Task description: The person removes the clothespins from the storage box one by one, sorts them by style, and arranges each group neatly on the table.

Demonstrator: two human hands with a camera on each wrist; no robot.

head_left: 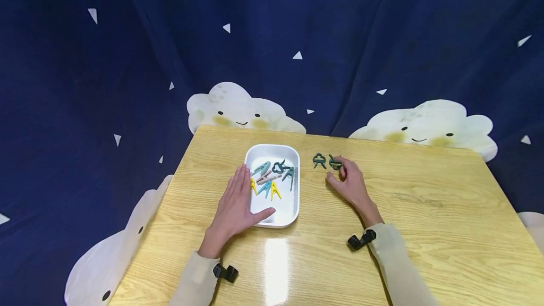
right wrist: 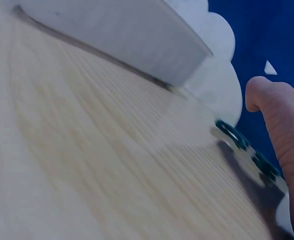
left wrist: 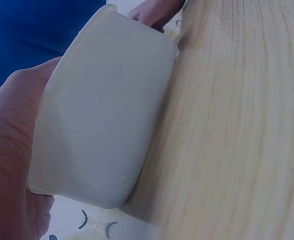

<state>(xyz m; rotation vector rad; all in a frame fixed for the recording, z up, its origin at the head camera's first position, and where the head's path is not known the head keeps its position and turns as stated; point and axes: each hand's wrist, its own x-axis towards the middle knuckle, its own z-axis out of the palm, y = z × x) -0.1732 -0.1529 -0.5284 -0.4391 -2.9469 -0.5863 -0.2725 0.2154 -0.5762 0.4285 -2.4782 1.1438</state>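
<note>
A white tray [head_left: 286,209] stands on the wooden table, holding several clips: yellow clips [head_left: 275,191], a blue clip [head_left: 265,188], a beige clip [head_left: 267,178], teal clips [head_left: 261,168] and a dark green clip [head_left: 278,167]. My left hand [head_left: 238,204] rests against its left side with straight fingers, the thumb spread over the near rim. Right of the tray, two dark green plant clips lie on the table. The left clip [head_left: 319,160] is untouched; over the right clip [head_left: 334,162] my right hand [head_left: 352,184] reaches, index fingertip at its edge and thumb apart from it.
The wooden table [head_left: 425,211] extends to both sides of the tray. Behind its far edge hangs a dark blue curtain [head_left: 272,74] with white clouds and triangles. Each wrist wears a small black camera [head_left: 360,240].
</note>
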